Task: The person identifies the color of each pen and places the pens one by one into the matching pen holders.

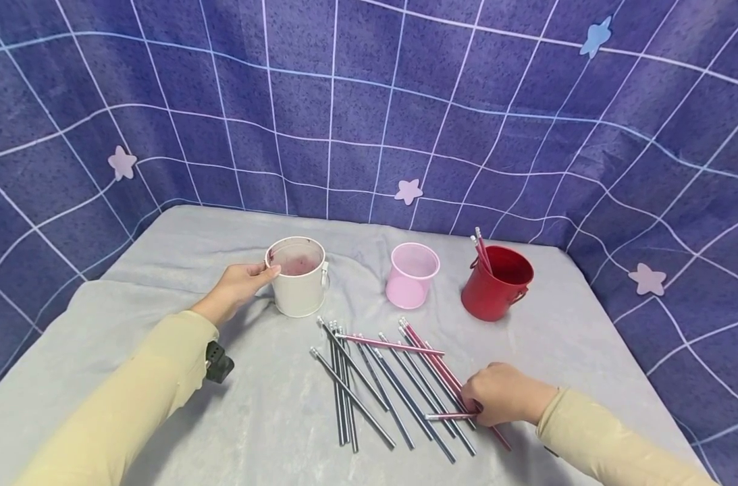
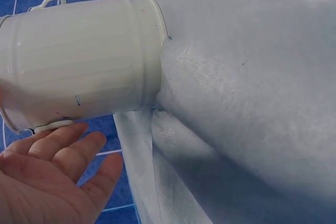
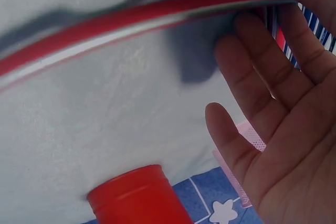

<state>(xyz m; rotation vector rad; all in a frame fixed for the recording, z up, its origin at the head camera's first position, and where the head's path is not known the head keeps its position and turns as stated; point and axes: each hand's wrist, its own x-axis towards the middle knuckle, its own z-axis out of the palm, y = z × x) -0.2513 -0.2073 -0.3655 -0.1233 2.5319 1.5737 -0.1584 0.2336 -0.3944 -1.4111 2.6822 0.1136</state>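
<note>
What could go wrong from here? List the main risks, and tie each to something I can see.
1. The right hand pinches a red pencil among overlapping dark pencils; lifting it could drag or roll some of them.
2. The left hand holds the white bucket near its rim, so a sideways pull might tip it.
3. A low backward sweep of the right hand might bump the red bucket.
</note>
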